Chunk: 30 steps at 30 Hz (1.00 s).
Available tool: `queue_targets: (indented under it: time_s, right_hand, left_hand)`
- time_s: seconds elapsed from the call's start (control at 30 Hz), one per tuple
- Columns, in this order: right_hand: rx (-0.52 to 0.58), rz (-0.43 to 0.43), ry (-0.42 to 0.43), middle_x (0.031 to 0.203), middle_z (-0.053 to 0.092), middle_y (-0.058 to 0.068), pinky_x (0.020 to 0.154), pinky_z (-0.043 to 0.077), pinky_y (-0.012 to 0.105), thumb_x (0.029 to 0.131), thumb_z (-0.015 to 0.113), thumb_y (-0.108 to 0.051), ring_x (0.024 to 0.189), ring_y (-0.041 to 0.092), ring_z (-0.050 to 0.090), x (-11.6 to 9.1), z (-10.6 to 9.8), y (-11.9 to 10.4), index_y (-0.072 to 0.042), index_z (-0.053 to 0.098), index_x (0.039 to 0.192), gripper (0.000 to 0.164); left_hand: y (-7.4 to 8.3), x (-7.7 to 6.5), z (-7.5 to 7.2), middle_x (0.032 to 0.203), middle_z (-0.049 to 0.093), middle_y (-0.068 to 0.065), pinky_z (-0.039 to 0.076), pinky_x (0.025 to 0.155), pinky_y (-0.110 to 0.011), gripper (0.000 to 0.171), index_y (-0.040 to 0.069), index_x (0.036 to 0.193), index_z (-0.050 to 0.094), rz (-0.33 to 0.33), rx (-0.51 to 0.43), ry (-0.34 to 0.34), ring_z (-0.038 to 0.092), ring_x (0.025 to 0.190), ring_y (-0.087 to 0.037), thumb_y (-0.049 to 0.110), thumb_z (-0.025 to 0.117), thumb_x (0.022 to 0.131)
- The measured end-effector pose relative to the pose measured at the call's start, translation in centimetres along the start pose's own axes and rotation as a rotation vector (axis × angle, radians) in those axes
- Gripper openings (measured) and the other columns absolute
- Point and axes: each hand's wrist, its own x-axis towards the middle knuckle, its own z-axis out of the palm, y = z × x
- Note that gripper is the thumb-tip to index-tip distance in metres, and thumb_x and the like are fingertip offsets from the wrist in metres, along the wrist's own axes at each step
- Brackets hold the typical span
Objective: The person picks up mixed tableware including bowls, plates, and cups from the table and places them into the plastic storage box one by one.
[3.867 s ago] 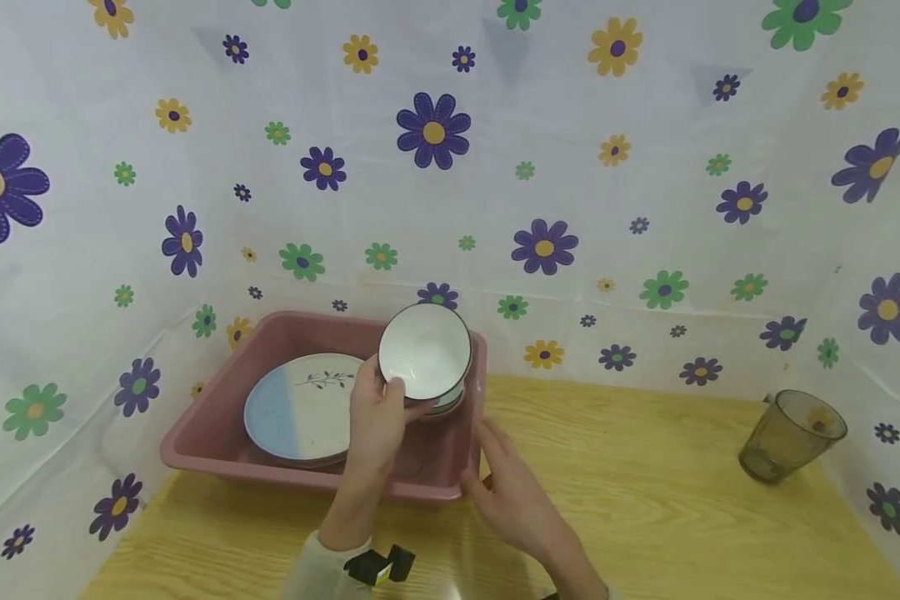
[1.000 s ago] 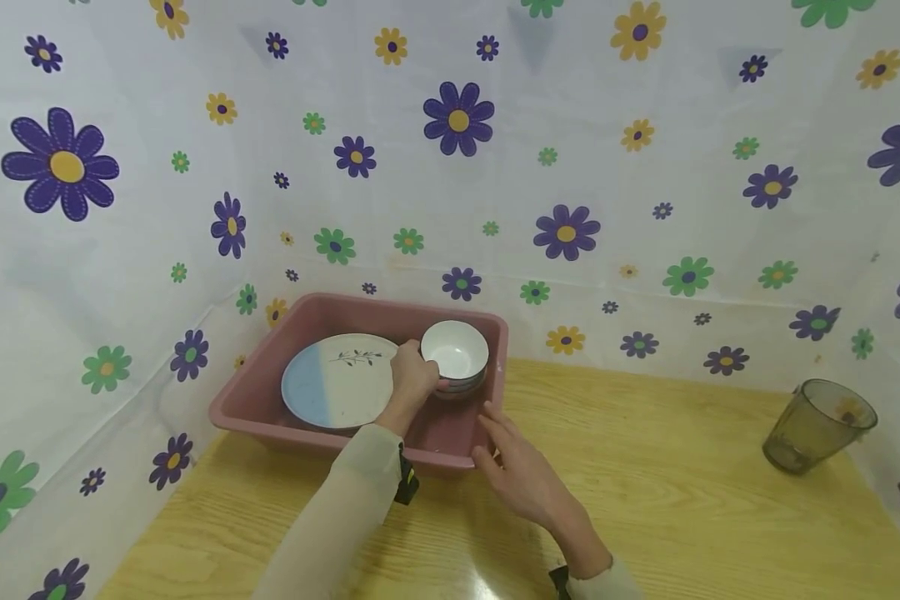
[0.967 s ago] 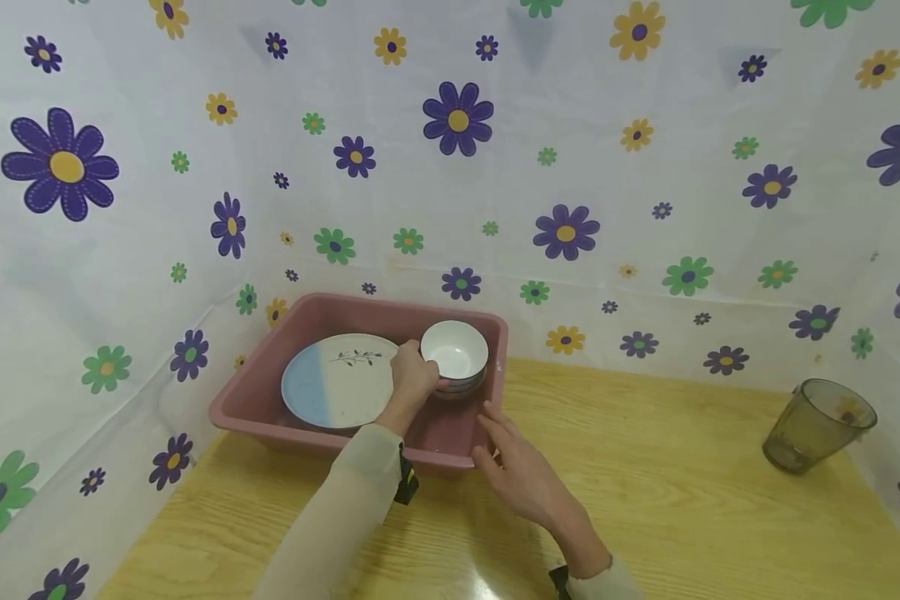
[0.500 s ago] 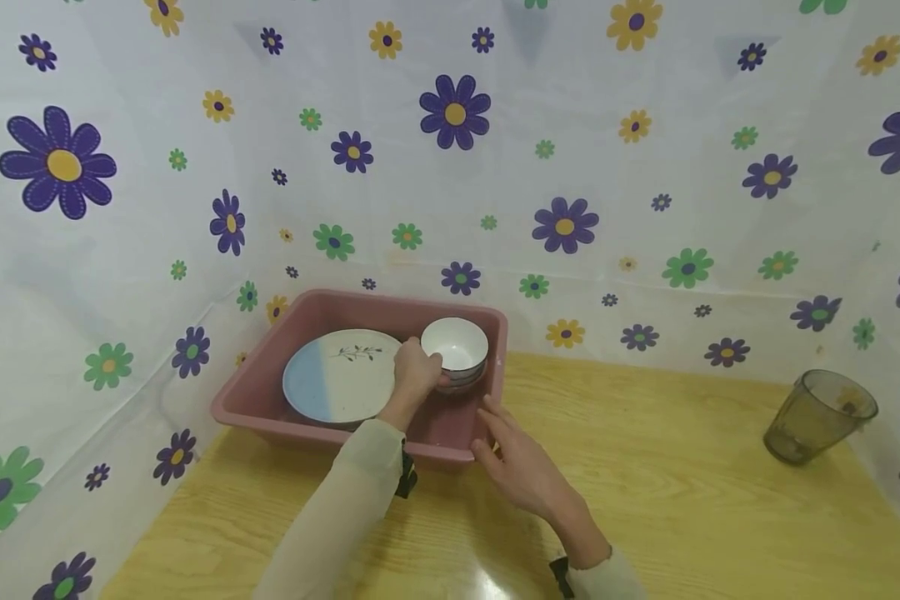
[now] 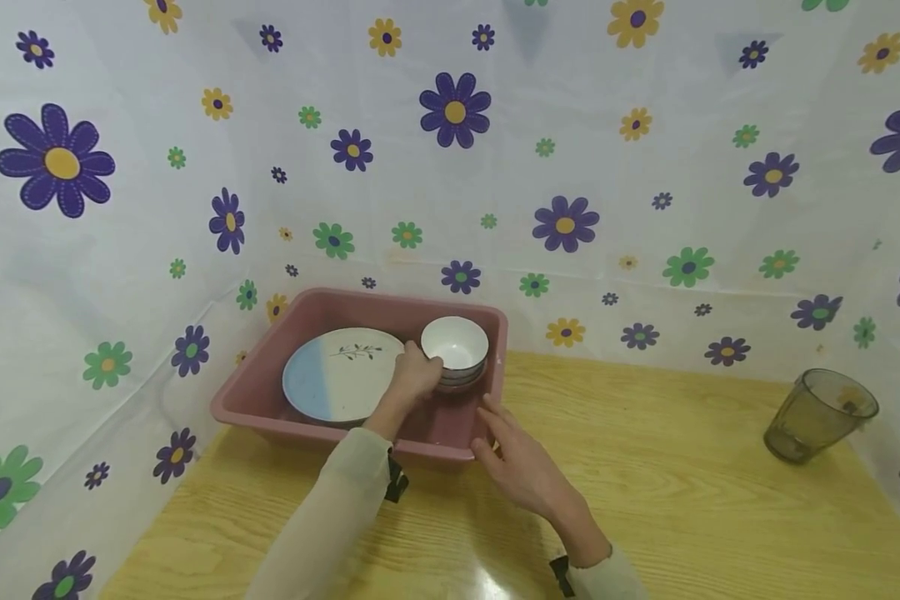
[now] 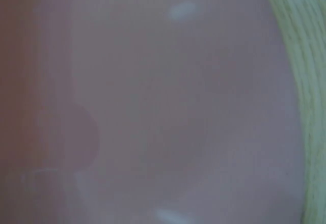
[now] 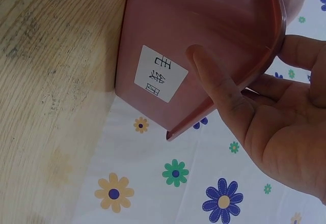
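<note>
In the head view, a stack of small bowls, white inside with dark rims, stands in the right part of a pink plastic basin. My left hand is at the stack's left side, thumb right at the top bowl's rim; its other fingers are mostly hidden. Beside it lies an oval plate, light blue and cream with a leafy sprig. My right hand rests loosely at the basin's near right corner, its fingers nearly straight. In the right wrist view, the thumb lies along the basin's outer wall.
A tinted glass mug stands tilted-looking at the right of the wooden table. A white label with handwritten characters is on the basin's side. Flower-print sheeting encloses the back and sides. The left wrist view is blurred pink.
The left hand first held a bowl above the basin, then lowered it onto the stack. In the last half second its fingers have slipped slightly leftward off the bowl. The right hand stays at the corner.
</note>
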Motion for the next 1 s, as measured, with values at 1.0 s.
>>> queue_targets:
  time_s: [1.0]
  right_hand:
    - [0.081,0.009,0.021,0.159,0.028,0.021,0.085,0.055,0.037,0.102,0.053,-0.015,0.108,0.025,0.062,-0.1,-0.3,0.1,0.0,0.039,0.149,0.052]
  left_hand:
    - [2.9,-8.0,-2.0,0.155,0.025,-0.028,0.029,0.112,-0.062,0.074,0.002,0.157,0.017,0.365,0.025,0.034,0.027,0.142,-0.045,0.034,0.053,0.101]
